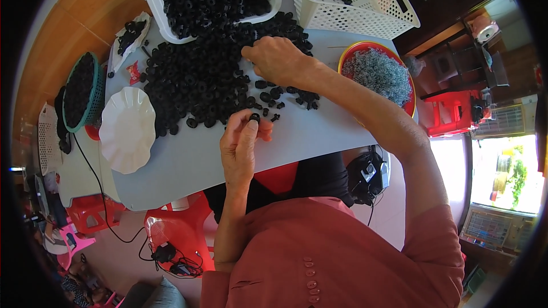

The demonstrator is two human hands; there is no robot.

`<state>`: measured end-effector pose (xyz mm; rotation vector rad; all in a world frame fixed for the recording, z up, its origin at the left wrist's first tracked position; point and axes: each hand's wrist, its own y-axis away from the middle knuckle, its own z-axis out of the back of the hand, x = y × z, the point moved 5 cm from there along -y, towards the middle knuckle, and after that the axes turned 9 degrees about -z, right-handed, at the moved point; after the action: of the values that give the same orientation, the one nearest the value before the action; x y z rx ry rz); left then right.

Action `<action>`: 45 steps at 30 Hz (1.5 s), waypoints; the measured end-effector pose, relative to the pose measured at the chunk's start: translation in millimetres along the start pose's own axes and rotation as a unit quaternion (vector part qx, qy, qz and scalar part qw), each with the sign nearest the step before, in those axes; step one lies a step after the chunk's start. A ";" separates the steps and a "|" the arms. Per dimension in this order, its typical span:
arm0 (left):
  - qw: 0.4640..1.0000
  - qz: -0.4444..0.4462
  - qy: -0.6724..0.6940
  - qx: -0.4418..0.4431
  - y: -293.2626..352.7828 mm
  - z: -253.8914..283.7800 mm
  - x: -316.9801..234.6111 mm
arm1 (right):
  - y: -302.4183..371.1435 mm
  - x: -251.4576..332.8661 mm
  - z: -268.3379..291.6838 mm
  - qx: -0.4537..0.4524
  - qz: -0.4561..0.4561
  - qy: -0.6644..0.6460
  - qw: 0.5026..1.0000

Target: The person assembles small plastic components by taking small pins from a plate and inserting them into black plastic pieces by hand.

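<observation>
Red shirt [319, 251] nearest; left hand [238, 147] pinches black ring [254, 117]; right hand [279, 61] at black parts pile [194, 74] on bench [182, 165], can't tell grip.

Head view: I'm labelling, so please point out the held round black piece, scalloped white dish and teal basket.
Round black piece [255, 117]: head view, exposed face.
Scalloped white dish [128, 130]: head view, its middle.
Teal basket [97, 94]: head view, right wall.

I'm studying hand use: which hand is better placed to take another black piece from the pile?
Probably the right hand: it is at the pile, while the left hand pinches a small black piece nearer the table's front edge.
</observation>
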<state>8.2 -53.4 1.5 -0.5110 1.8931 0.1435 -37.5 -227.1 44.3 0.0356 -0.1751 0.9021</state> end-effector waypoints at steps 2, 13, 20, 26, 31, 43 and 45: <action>1.000 0.009 0.013 -0.006 -0.7 1.4 -0.1 | -4.5 3.2 4.1 0.032 -0.013 0.017 0.999; 0.999 0.000 -0.042 0.003 -2.8 -1.5 -0.1 | 47.9 -4.9 7.3 -0.076 0.048 -0.246 0.965; 0.999 0.010 0.030 -0.034 -1.6 4.5 2.4 | 52.6 -20.6 23.8 -0.070 -0.007 -0.299 0.952; 0.999 0.005 0.034 -0.024 -1.1 3.1 0.5 | 48.7 -11.9 21.8 -0.081 0.079 -0.182 0.977; 0.999 0.008 0.037 -0.021 -0.9 3.7 1.8 | 43.3 0.7 14.4 -0.055 0.110 -0.114 0.986; 1.000 0.006 0.013 -0.010 -1.6 3.3 -0.2 | 48.2 11.6 16.1 0.014 0.092 -0.096 0.991; 1.000 0.005 0.005 -0.007 -2.0 2.0 -0.1 | 51.7 22.3 15.8 0.005 0.133 0.056 0.989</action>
<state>10.8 -54.5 1.1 -0.5120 1.9051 0.1614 -66.5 -179.3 61.5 -0.0299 -0.0719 1.1691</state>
